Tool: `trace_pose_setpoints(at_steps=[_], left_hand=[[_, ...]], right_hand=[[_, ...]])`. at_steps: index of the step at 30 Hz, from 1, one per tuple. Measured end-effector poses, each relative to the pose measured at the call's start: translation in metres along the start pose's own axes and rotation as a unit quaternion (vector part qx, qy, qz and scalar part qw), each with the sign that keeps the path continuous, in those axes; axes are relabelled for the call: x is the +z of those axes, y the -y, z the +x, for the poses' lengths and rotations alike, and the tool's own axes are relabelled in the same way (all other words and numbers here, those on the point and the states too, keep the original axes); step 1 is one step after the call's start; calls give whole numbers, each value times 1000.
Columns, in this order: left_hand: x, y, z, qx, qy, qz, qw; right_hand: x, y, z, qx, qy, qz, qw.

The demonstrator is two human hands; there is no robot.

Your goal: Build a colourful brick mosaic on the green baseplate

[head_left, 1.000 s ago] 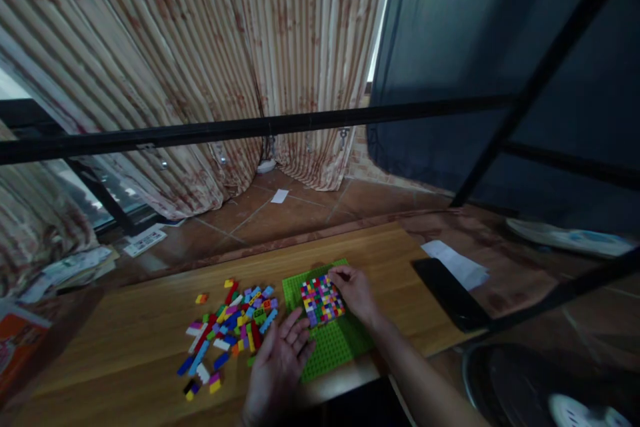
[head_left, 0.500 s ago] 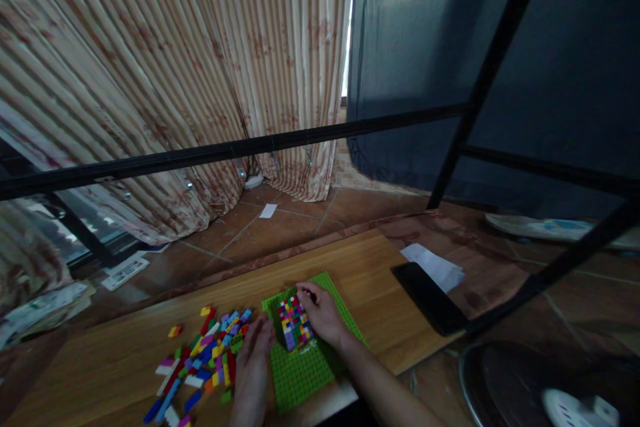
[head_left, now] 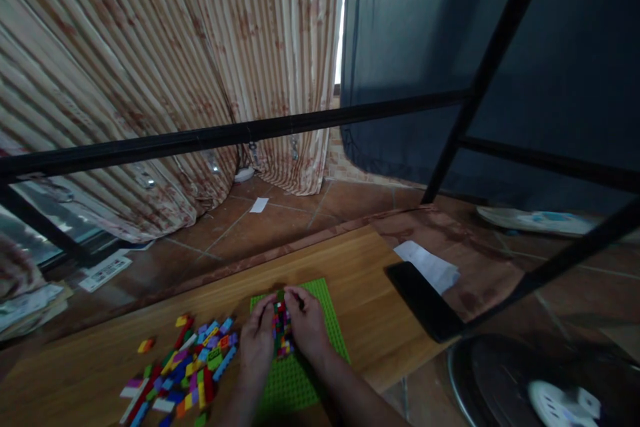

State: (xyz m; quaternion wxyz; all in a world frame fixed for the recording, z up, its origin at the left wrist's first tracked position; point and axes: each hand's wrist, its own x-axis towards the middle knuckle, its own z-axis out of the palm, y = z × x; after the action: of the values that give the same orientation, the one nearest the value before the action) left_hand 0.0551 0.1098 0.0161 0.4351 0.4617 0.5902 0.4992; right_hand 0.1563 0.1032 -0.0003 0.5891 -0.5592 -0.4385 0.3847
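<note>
A rectangular block of multicoloured toy bricks (head_left: 283,332) sits on a green studded baseplate (head_left: 286,387). My left hand (head_left: 258,333) lies along the block's left side, its fingers curled at the far left corner. From the other side my right hand (head_left: 307,321) grips the block, thumb and fingers bent near the far right corner. Between them the two hands cover both long edges, so only a middle strip of the block shows. Loose toy bricks (head_left: 185,367) of many colours lie in a pile left of my left hand.
The baseplate and bricks are on a wooden board (head_left: 365,267). A black phone-like slab (head_left: 425,301) rests at its right end, beside white paper (head_left: 429,265). Black metal bars (head_left: 240,133) cross in front. A round dark stool-like object with a white power strip (head_left: 560,403) stands lower right.
My left hand has moved from beside the baseplate onto the block's left side. My right hand has come down along its right side. The camera view has shifted slightly.
</note>
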Motion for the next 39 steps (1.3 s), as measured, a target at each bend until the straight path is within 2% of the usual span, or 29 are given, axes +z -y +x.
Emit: trace_pose_setpoints(at_steps=[5, 11, 16, 23, 32, 39], left_hand=[[3, 1, -2, 0, -6, -7, 1000], [3, 5, 0, -2, 4, -9, 1000], [2, 9, 1, 1, 0, -2, 1000], [3, 5, 3, 18, 3, 18, 1000], [3, -1, 1, -32, -3, 38, 999], [2, -4, 1, -41, 0, 69, 997]], right_hand=[[1, 1, 4, -2, 26, -23, 999], [2, -3, 6, 6, 45, 3, 999], [4, -1, 6, 3, 47, 22, 999], [2, 3, 6, -17, 47, -5, 999], [-3, 2, 6, -10, 38, 39, 998], [0, 0, 5, 12, 19, 55, 998]])
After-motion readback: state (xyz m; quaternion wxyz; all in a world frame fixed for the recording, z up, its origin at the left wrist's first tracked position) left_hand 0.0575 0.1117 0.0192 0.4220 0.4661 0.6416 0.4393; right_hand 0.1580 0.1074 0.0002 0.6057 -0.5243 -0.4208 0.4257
